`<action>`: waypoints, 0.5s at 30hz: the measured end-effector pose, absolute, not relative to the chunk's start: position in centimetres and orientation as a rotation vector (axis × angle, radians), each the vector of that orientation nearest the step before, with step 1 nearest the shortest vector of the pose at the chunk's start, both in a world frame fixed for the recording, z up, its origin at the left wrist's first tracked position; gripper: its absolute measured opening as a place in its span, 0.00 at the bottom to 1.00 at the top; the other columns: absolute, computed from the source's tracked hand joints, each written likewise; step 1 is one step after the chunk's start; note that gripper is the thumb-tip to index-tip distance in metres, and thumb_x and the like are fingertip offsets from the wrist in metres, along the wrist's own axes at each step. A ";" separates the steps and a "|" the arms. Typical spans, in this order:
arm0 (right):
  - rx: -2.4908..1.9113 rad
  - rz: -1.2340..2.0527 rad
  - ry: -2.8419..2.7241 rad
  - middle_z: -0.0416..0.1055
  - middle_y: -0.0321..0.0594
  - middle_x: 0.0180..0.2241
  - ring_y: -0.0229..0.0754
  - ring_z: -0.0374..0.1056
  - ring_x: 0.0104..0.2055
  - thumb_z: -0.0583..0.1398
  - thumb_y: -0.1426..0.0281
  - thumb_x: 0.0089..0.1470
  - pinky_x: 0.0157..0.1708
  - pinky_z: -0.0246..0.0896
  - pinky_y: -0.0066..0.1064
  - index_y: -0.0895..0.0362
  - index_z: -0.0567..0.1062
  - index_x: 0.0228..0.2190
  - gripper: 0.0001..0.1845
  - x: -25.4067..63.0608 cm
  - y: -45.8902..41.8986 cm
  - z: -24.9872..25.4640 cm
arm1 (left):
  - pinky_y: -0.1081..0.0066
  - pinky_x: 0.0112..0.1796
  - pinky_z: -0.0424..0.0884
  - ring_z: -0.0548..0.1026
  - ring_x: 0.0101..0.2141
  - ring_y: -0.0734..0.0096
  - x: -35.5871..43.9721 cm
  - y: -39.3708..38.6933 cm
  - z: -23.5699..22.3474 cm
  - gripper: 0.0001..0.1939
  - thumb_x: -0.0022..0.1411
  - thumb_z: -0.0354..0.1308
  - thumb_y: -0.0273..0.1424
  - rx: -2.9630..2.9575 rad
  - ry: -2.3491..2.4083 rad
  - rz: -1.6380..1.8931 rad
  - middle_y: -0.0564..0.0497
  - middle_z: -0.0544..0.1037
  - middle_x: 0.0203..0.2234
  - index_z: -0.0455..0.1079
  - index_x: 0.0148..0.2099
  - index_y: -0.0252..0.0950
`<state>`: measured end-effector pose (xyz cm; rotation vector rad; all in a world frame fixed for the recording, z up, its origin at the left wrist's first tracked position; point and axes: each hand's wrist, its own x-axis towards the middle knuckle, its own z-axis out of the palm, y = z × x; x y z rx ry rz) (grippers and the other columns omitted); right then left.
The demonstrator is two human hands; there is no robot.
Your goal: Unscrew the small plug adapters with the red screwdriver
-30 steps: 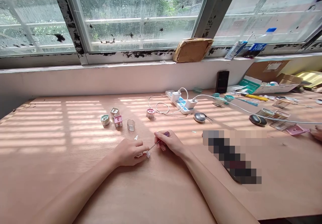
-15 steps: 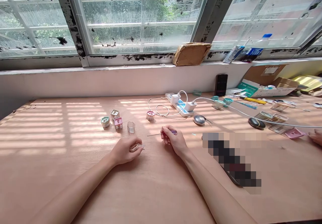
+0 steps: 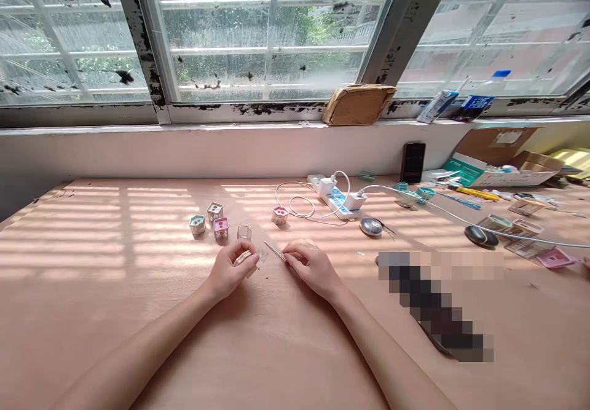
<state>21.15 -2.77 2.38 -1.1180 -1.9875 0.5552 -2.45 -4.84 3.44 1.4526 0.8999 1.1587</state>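
Your left hand [image 3: 229,268] is curled closed around a small pale piece [image 3: 243,257], probably clear plastic, just in front of the clear cup [image 3: 244,233]. Right of the cup, your right hand [image 3: 311,267] pinches a thin metal pin [image 3: 275,251] between its fingers.
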 end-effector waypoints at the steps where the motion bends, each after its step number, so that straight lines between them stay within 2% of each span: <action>1: -1.086 0.525 -1.952 0.77 0.42 0.37 0.49 0.71 0.41 0.57 0.65 0.60 0.42 0.64 0.39 0.52 0.79 0.34 0.10 21.0 -3.0 2.6 | 0.78 0.21 0.59 0.60 0.19 0.81 -2.2 -5.1 3.5 0.17 0.60 0.63 0.44 1.425 0.881 1.141 0.56 0.66 0.25 0.65 0.35 0.35; 3: -1.032 0.531 -1.880 0.78 0.43 0.37 0.49 0.72 0.41 0.58 0.64 0.61 0.42 0.65 0.38 0.52 0.79 0.36 0.10 20.5 -3.7 3.1 | 0.78 0.20 0.58 0.59 0.19 0.82 -1.7 -5.6 3.6 0.18 0.60 0.63 0.45 1.409 0.859 1.108 0.56 0.66 0.25 0.65 0.35 0.35; 9: -0.940 0.885 -1.857 0.77 0.41 0.32 0.43 0.71 0.31 0.61 0.60 0.61 0.31 0.66 0.32 0.53 0.78 0.42 0.13 18.8 -5.6 3.8 | 0.78 0.19 0.56 0.58 0.18 0.83 -1.2 -6.0 3.2 0.19 0.62 0.63 0.46 1.409 0.800 1.046 0.57 0.65 0.23 0.65 0.35 0.35; 15: -0.963 1.022 -1.760 0.77 0.41 0.33 0.44 0.72 0.34 0.61 0.59 0.61 0.33 0.66 0.32 0.54 0.78 0.40 0.12 18.5 -5.8 3.8 | 0.78 0.19 0.57 0.60 0.19 0.83 -1.0 -5.9 3.3 0.17 0.61 0.64 0.44 1.394 0.754 1.055 0.55 0.70 0.27 0.67 0.38 0.35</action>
